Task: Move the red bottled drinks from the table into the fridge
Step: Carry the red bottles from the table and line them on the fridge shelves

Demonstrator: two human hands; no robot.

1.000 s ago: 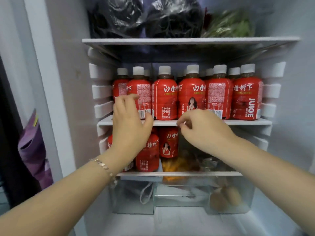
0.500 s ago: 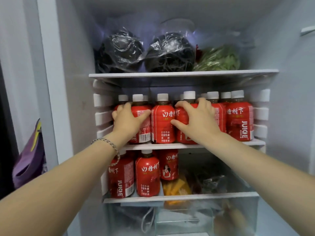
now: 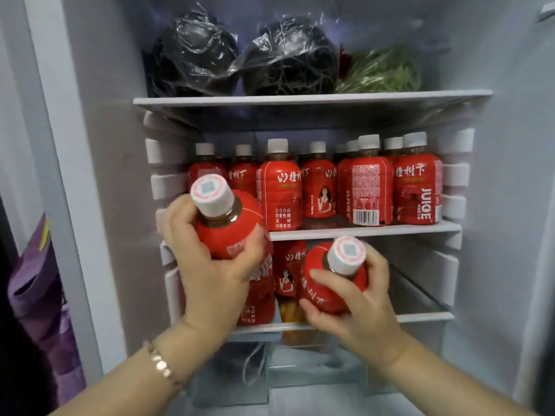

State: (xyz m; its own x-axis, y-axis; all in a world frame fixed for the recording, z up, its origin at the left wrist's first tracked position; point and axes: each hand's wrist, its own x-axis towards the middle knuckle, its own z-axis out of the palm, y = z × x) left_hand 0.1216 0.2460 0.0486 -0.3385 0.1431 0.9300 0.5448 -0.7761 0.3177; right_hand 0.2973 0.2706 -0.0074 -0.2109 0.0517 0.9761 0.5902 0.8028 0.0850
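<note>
Red juice btls, 2 held. L grip (image 3: 210,277) wraps upper btl (image 3: 234,232); R grip (image 3: 366,307) wraps lower btl (image 3: 318,262). Prob. full, weighty, slick sleeve: hold at body, not cap.

Home kitchen, fridge (image 3: 510,205), bagged greens (image 3: 381,73)

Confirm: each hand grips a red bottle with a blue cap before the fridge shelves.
Wrong caps: the head view shows white caps, not blue. The left hand grips one red bottle, the right hand a second red bottle, before the fridge shelves.
</note>
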